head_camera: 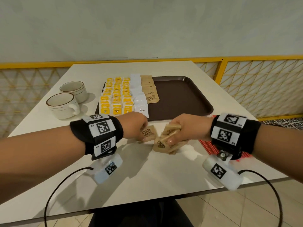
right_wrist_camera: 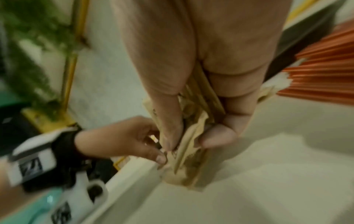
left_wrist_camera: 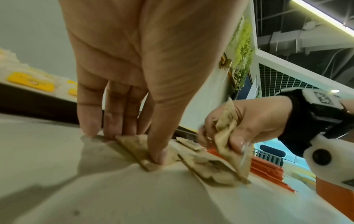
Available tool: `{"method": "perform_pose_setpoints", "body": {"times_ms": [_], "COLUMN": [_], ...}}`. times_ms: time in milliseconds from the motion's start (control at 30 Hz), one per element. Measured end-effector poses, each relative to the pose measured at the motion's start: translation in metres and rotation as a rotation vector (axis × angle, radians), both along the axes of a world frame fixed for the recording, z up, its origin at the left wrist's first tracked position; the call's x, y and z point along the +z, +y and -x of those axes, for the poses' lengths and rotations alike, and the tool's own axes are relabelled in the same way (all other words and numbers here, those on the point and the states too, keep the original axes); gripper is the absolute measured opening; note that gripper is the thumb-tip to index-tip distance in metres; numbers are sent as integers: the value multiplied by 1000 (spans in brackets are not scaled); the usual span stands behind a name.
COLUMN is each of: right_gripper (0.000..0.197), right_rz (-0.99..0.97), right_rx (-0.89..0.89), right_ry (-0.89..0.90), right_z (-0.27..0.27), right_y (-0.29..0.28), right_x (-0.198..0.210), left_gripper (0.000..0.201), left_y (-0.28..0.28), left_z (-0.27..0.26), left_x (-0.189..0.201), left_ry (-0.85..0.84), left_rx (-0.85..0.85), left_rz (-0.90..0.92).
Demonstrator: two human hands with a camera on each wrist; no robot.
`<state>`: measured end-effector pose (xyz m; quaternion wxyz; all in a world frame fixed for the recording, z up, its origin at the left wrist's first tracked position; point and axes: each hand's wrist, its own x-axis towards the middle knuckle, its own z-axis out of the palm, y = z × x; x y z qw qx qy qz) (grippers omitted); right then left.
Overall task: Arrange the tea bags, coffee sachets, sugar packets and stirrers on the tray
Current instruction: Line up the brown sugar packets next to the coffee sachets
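Observation:
A dark brown tray [head_camera: 180, 95] lies ahead on the table. Its left part holds rows of yellow tea bags [head_camera: 114, 97], a column of white coffee sachets [head_camera: 139, 95] and a column of brown sugar packets [head_camera: 149, 90]. In front of the tray, my left hand [head_camera: 142, 130] [left_wrist_camera: 124, 142] pinches one brown sugar packet [head_camera: 149, 133] [left_wrist_camera: 132, 148] that lies on the table, thumb against fingers. My right hand [head_camera: 173, 136] [right_wrist_camera: 191, 144] grips a bunch of sugar packets [head_camera: 170, 130] [right_wrist_camera: 203, 97] just above more loose packets [head_camera: 159, 145] [left_wrist_camera: 208, 165]. Red stirrers [head_camera: 207, 145] [right_wrist_camera: 321, 78] lie under my right wrist.
Two white cups [head_camera: 63, 104] [head_camera: 73, 89] stand left of the tray. The tray's right half is bare. A yellow lattice railing [head_camera: 262, 86] runs behind and to the right of the table. Black cables hang from both wrist cameras over the near table edge [head_camera: 164, 192].

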<state>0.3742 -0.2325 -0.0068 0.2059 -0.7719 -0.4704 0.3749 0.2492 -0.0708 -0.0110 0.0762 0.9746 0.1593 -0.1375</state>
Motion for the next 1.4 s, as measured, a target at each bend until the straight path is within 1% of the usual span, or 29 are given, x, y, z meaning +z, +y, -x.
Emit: {"method": "perform_pose_setpoints", "body": {"times_ms": [67,100,167,200,233,300,333,400,433,467,500,567,633,700,767,833,900,967,1067,1100,1133,1167,1200,1267,1300,1333,1400], "right_gripper": [37,43,56,58,55,39,30,20,20,22,24,27,25,21,22,29,31,28,18,17,19,22,26,35,39,41,40], "right_rz": [-1,2,50,104,157,203,195,139,98,47,-7,-138,-259,-323,-340,-345,-339,-319,-302,-299,-298,-302,-310,-341,-362,-383,-435], "right_rx": [81,109,156,186,209,249,260,225,156,48,-86,-342,-510,-605,-661,-708,-753,-781,-791,-793,-794,-799,-801,-810,-805,-787,-719], "right_ry": [-272,-349,-413,-426,-425,-387,-357,-243,-139,5,180,509,692,789,830,882,923,943,984,1002,1023,1045,1072,1115,1125,1129,1114], "right_z": [9,14,18,19,19,17,14,4,-3,-12,-20,-34,-43,-46,-45,-45,-45,-44,-41,-39,-37,-36,-35,-34,-34,-34,-32], "right_y": [10,15,22,24,24,20,15,3,-5,-13,-21,-34,-43,-50,-55,-59,-60,-59,-57,-56,-55,-54,-53,-50,-49,-47,-41], "right_x": [-4,-3,0,2,3,2,2,6,10,14,19,26,29,28,25,20,17,13,9,7,6,4,3,1,1,1,3], "left_gripper": [36,34,23,16,14,8,4,3,4,5,7,9,12,16,12,9,16,16,28,26,21,14,12,16,15,15,15], "left_y": [-2,-3,-3,-3,-1,-1,-1,-6,-8,-11,-14,-21,-30,-40,-46,-49,-51,-53,-58,-58,-56,-53,-47,-35,-29,-23,-12], "left_z": [-2,-4,-6,-7,-8,-11,-12,-17,-21,-27,-33,-48,-61,-70,-76,-79,-79,-78,-74,-72,-71,-69,-67,-62,-58,-54,-45], "left_x": [-4,-5,-3,-1,2,10,14,20,21,21,19,16,12,8,3,1,2,2,-1,-2,-2,-1,0,4,7,10,19], "left_ry": [-8,-9,-18,-19,-15,-40,-79,-155,-181,-208,-235,-281,-269,-218,-184,-166,-154,-148,-129,-131,-127,-111,-86,-27,-28,-67,-198], "left_rx": [3,4,-16,-29,-35,-10,19,118,157,172,156,48,-83,-180,-238,-250,-261,-291,-299,-286,-266,-233,-187,-53,22,89,200], "left_rz": [22,53,118,144,171,238,313,514,567,566,521,386,278,185,121,69,20,-14,-38,-20,19,97,216,533,681,803,958]}}
